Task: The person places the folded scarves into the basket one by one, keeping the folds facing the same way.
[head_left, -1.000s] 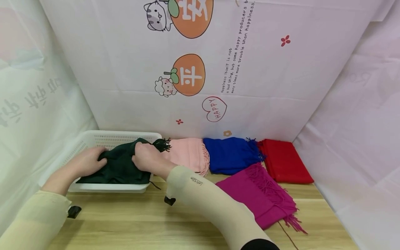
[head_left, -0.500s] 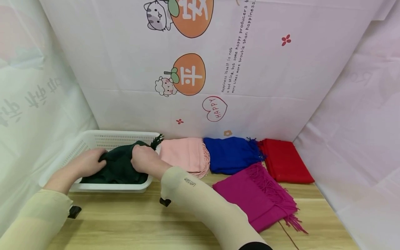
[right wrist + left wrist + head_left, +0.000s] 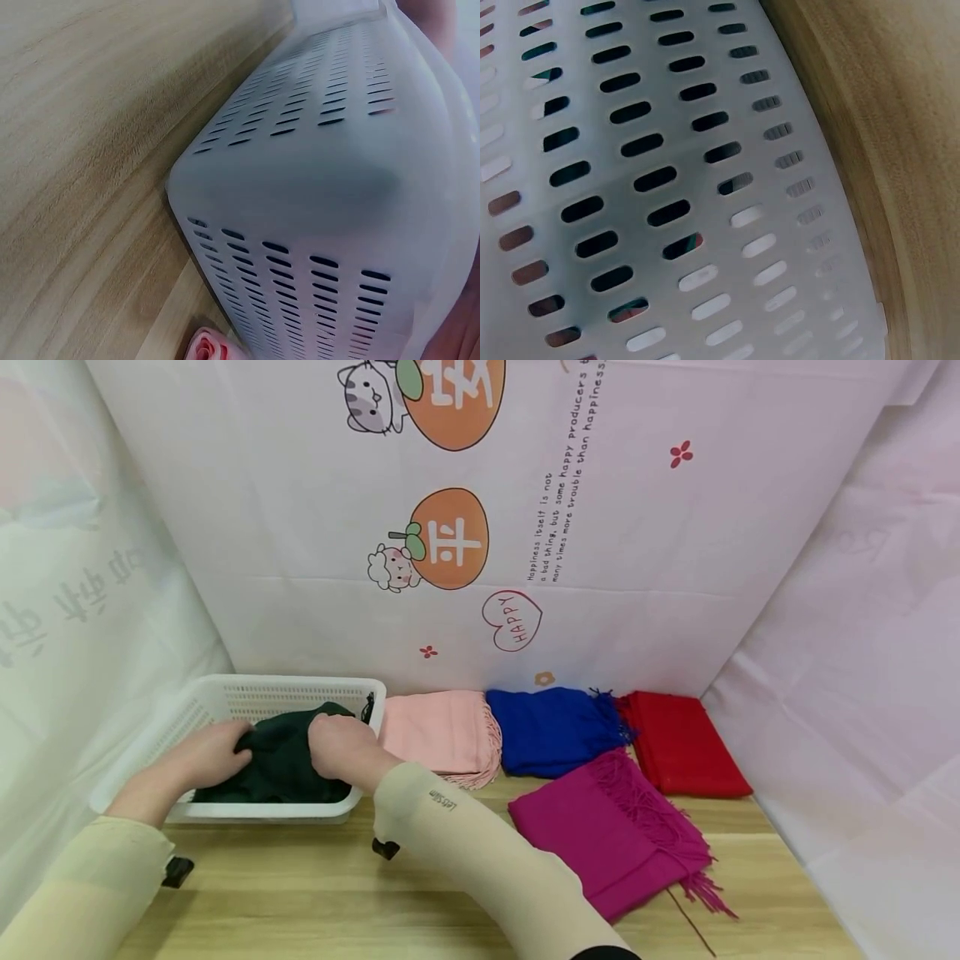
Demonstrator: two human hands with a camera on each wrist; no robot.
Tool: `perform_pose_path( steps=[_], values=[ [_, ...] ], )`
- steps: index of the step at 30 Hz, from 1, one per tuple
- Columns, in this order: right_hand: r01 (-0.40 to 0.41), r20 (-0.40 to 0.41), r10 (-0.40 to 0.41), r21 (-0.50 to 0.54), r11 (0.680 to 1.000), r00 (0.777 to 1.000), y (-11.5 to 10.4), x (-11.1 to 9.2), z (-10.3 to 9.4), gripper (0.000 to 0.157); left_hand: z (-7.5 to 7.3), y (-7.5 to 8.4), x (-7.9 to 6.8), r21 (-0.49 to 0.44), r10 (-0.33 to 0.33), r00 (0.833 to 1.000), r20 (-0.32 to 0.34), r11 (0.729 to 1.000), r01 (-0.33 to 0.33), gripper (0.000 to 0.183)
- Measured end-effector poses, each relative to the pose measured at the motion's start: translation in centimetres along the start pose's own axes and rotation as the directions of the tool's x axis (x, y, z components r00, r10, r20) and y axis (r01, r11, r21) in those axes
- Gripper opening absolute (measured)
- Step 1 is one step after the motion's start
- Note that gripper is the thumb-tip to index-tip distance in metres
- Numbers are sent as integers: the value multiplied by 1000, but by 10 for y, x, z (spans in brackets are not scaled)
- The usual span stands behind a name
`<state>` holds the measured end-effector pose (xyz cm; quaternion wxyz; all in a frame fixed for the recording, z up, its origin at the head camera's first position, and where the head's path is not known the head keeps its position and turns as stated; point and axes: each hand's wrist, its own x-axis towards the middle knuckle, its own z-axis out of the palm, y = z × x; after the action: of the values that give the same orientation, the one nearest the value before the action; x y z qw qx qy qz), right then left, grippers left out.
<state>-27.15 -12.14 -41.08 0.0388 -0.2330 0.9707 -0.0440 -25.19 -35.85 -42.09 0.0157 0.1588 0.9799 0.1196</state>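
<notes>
A dark green fringed scarf (image 3: pixel 281 752) lies bunched inside the white plastic basket (image 3: pixel 300 811) at the left. My left hand (image 3: pixel 210 753) holds its left part, thumb toward the middle of the cloth. At the basket's right end, my right hand (image 3: pixel 341 747) grips the scarf with curled fingers. Some dark fringe shows just inside the right rim. Both hands' fingertips are partly hidden by the cloth. The left wrist view is filled by the slotted basket wall (image 3: pixel 652 157); in the right wrist view an outer corner of the basket (image 3: pixel 277 180) stands on the wood.
Right of the basket lie a folded pink scarf (image 3: pixel 435 732), a blue one (image 3: pixel 551 731) and a red one (image 3: pixel 678 743) in a row. A magenta scarf (image 3: pixel 600 843) lies askew in front on the wooden table (image 3: pixel 285 893). White printed sheets hang behind and at both sides.
My right hand has moved left and slightly down, drawing the green fringe from over the pink scarf into the basket. The left hand has barely moved and keeps its hold.
</notes>
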Motion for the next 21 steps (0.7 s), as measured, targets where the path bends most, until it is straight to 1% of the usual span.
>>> perform_pose_path(
  steps=[4, 8, 12, 15, 17, 21],
  values=[
    [-4, 21, 4, 1, 1000, 1000, -2, 2, 1, 31, 1, -2, 0, 2, -5, 1000, 3, 1000, 5, 40],
    [22, 19, -21, -30, 999, 1000, -4, 4, 4, 30, 3, -5, -1, 3, -11, 1000, 13, 1000, 11, 41],
    [54, 15, -53, -73, 996, 998, -5, 3, 7, 36, 6, -8, -1, 5, -14, 1000, 28, 1000, 14, 43],
    [61, 25, -59, -93, 994, 998, -6, 3, 9, 40, 8, -11, 0, 4, -15, 999, 42, 1000, 15, 44],
    [58, 40, -55, -97, 994, 998, -6, 5, 10, 38, 9, -12, 0, 3, -18, 998, 53, 1000, 18, 45],
    [53, 76, -46, -92, 994, 996, -8, 8, 10, 26, 9, -15, 0, 4, -28, 997, 70, 1000, 28, 47]
  ],
)
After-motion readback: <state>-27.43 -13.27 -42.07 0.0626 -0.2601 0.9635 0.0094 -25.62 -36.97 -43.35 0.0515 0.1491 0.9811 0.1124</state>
